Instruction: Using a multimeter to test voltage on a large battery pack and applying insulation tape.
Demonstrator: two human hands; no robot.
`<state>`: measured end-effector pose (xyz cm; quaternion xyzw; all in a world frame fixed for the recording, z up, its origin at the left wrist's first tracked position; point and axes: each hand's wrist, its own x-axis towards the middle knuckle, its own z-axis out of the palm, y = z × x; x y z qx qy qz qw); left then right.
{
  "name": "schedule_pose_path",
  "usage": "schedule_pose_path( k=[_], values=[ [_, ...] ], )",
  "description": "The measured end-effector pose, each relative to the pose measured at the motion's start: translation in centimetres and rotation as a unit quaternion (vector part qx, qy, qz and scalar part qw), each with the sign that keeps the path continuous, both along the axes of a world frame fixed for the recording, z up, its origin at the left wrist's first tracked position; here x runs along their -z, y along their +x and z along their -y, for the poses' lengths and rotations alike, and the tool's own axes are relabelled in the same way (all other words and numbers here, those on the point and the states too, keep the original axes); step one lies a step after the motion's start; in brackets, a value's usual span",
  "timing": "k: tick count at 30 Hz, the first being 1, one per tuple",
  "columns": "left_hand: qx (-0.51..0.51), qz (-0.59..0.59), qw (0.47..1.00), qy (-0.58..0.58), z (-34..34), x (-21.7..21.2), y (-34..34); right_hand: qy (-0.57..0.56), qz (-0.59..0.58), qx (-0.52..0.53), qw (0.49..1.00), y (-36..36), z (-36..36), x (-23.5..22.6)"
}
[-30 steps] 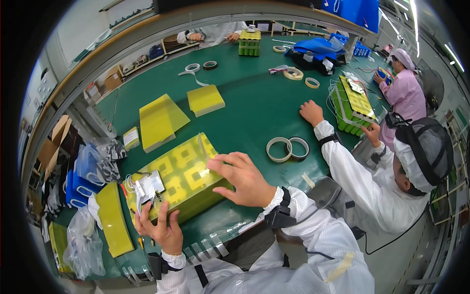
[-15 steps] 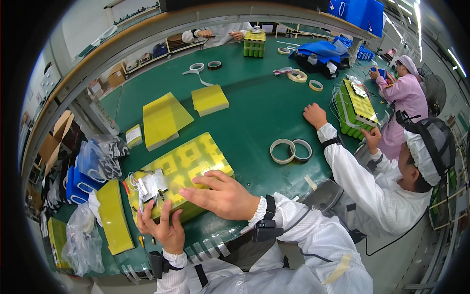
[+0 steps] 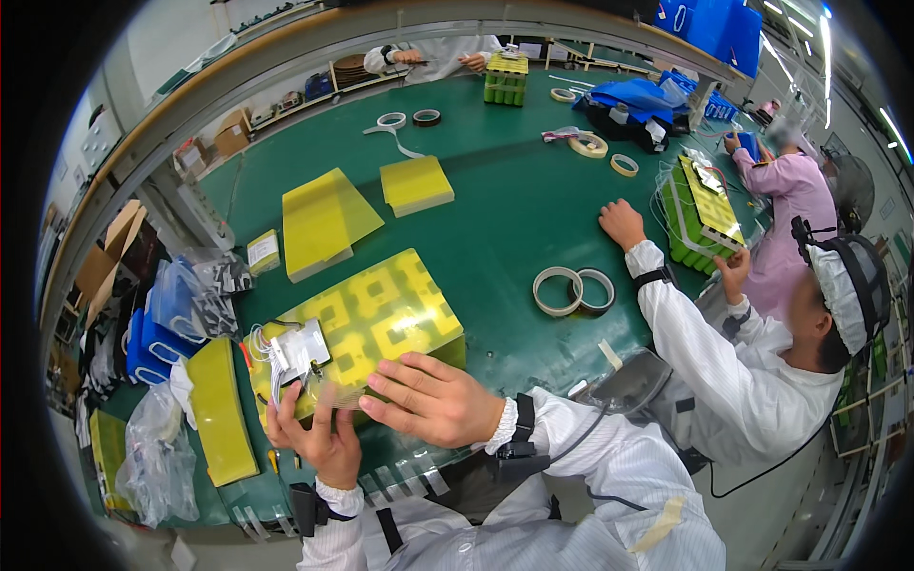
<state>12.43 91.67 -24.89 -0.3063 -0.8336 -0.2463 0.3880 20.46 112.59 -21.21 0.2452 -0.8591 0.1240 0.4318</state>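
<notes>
- The yellow pack [image 3: 381, 319] lies on the green tabletop [image 3: 505, 219], just in front of the person, its near edge under both hands.
- Left hand [image 3: 319, 438] is at the pack's near left corner, thumb and fingers closed in a pinching grip on a clear strip of tape [image 3: 333, 395] at the pack's edge.
- Right hand [image 3: 428, 400] rests flat on the pack's near edge, fingers spread and pointing left, touching the same tape; it holds nothing closed.
- A white circuit board [image 3: 300, 350] with a wire bundle sits on the pack's left end, just above the left hand.
- Yellow sheets [image 3: 324, 219] lie farther back on the tabletop, well apart from the pack.
- Two tape rolls [image 3: 574, 290] lie side by side to the right, near a co-worker's sleeve [image 3: 685, 328].
</notes>
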Motion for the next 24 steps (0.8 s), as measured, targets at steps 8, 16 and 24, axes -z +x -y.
schedule_pose_path(
  k=[8,16,24],
  values=[
    [-0.006,0.011,1.0,0.008,0.08,0.24,-0.12,-0.009,0.024,-0.01,1.0,0.04,0.37,0.37],
    [-0.001,-0.002,1.0,-0.003,0.0,-0.12,0.01,-0.001,0.043,-0.005,0.999,0.27,0.42,0.28],
    [-0.007,-0.003,1.0,-0.007,0.2,-0.04,0.01,0.007,0.049,-0.009,0.999,0.04,0.53,0.91]
  ],
)
